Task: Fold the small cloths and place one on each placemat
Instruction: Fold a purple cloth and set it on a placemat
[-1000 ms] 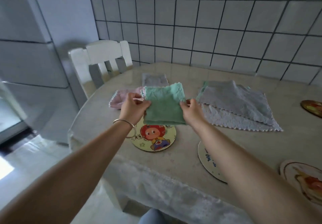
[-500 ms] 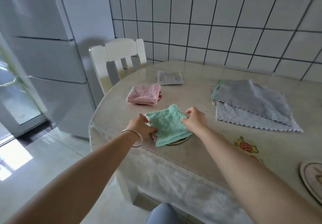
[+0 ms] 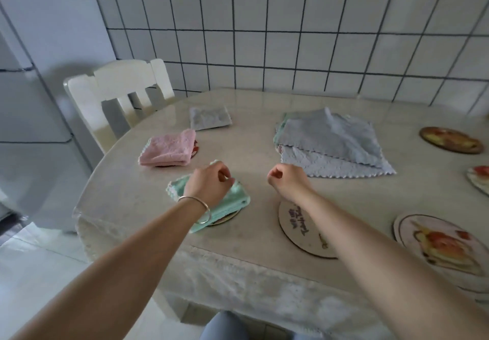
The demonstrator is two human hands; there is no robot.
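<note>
A home kitchen or dining corner is shown. The wall (image 3: 291,35) behind is covered in square white tiles with dark grout, as is common in a domestic kitchen. A tall pale appliance with door seams, probably a refrigerator (image 3: 31,117), is seen at the left edge. A rounded dining table (image 3: 264,138) with a glossy marbled top is set against the tiled wall, and a cream wooden chair (image 3: 116,96) is pushed in at its far side. Round picture placemats (image 3: 439,244) are laid out at the seats, and small household cloths (image 3: 328,141) are spread and folded on the tabletop. A pale tiled floor (image 3: 31,265) is visible below.
</note>
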